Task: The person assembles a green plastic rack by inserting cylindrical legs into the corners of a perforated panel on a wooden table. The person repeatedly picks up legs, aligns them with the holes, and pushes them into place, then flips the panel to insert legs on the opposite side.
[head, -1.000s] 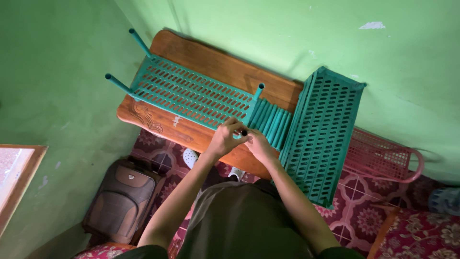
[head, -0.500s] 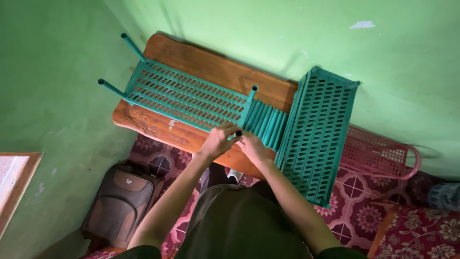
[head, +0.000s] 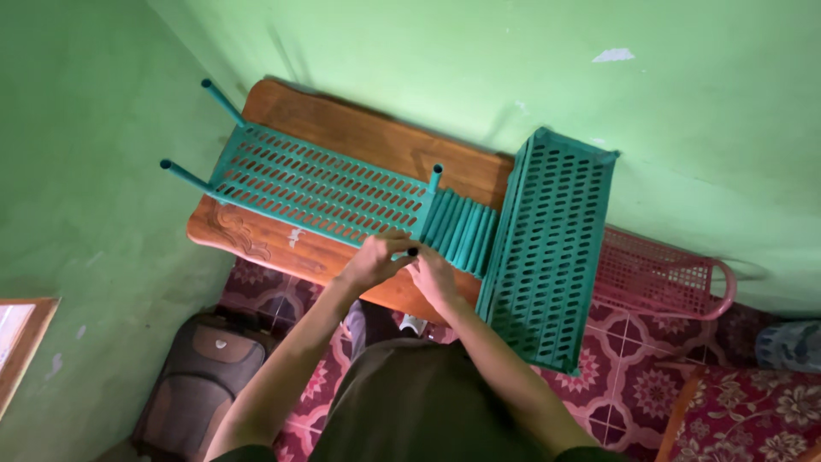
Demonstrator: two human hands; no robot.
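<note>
Head view, centre of the frame: the left hand (head: pixel 374 259) and right hand (head: pixel 434 272) meet at the near corner of a teal slotted shelf panel (head: pixel 321 190), fingers curled around what seems to be a short teal tube (head: pixel 411 251) with a dark end; each grip looks clenched on it, though the fingers cover most of the piece and its join to the panel cannot be made out. The panel lies flat on a brown wooden table (head: pixel 359 137), its long axis running from upper left to lower right, with three teal legs sticking up from its corners. Just right of the hands lies a row of loose teal tubes (head: pixel 462 233), side by side. Beyond them a second teal panel (head: pixel 552 244) stands tilted against the green wall (head: pixel 479 60). At right a pink basket (head: pixel 658 274) is partly hidden behind it. Lower left, a brown bag (head: pixel 201 385) sits on patterned red floor tiles (head: pixel 641 385).
</note>
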